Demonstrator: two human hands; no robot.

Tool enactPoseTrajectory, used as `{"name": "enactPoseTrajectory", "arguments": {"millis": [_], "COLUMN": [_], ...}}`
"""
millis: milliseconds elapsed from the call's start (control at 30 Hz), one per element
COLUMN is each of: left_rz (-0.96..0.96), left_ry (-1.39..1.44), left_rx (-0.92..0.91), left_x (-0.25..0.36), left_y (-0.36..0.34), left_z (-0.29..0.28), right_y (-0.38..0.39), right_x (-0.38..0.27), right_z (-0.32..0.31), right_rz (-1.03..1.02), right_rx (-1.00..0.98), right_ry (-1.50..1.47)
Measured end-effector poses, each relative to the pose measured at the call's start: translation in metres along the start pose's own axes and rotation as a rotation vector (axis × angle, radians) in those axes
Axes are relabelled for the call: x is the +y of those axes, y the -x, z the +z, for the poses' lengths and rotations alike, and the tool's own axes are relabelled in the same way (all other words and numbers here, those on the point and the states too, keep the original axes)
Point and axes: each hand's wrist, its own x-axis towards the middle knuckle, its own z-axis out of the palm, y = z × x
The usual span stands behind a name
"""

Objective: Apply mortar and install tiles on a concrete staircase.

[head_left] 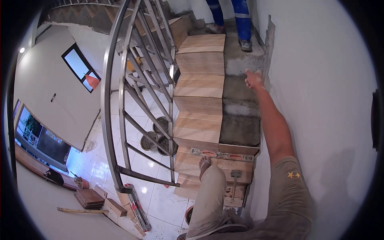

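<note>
White-walled stairwell (316, 52): we hold our empty right hand (255, 81), index finger extended, over bare grey cement steps (240, 130) beside tan wood-look tiles (200, 86), left hand out of view, silver-and-orange spirit level (222, 154) lying flat below, likely for easy reach.

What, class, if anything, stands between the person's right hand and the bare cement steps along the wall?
Nothing visible does: no object shows between the right hand and the bare cement steps. The metal railing stands to the left, beyond the tiled steps, and the spirit level lies lower down.
</note>
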Motion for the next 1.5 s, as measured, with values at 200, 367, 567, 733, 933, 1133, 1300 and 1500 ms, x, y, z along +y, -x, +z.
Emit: {"name": "enactPoseTrajectory", "arguments": {"millis": [200, 367, 567, 733, 933, 1133, 1300, 1500], "left_rz": [-0.005, -0.035, -0.075, -0.136, -0.347, -0.579, -0.613, -0.266], "left_ry": [0.024, 0.043, 0.071, 0.106, 0.104, -0.055, -0.282, -0.311], "left_rx": [-0.002, -0.013, -0.019, -0.033, -0.129, -0.381, -0.63, -0.609], "left_x": [0.003, -0.005, -0.017, -0.042, -0.105, -0.184, -0.219, -0.229], "left_y": [0.009, 0.026, 0.051, 0.093, 0.189, 0.33, 0.453, 0.466], "left_z": [-0.007, -0.005, -0.002, 0.008, 0.055, 0.124, 0.15, 0.118], "right_y": [0.032, 0.082, 0.105, 0.1, 0.103, 0.172, 0.235, 0.21], "right_x": [-0.09, -0.18, -0.288, -0.315, -0.334, -0.394, -0.396, -0.211], "right_z": [-0.013, 0.011, 0.028, 0.046, 0.049, 0.003, -0.092, -0.141], "right_rz": [-0.147, -0.311, -0.478, -0.506, -0.584, -1.023, -1.419, -0.95], "right_rx": [-0.472, -0.616, -0.598, -0.584, -0.532, -0.446, -0.264, -0.387], "right_ry": [-0.105, -0.009, -0.081, 0.142, 0.222, -0.286, -0.529, -0.562]}}
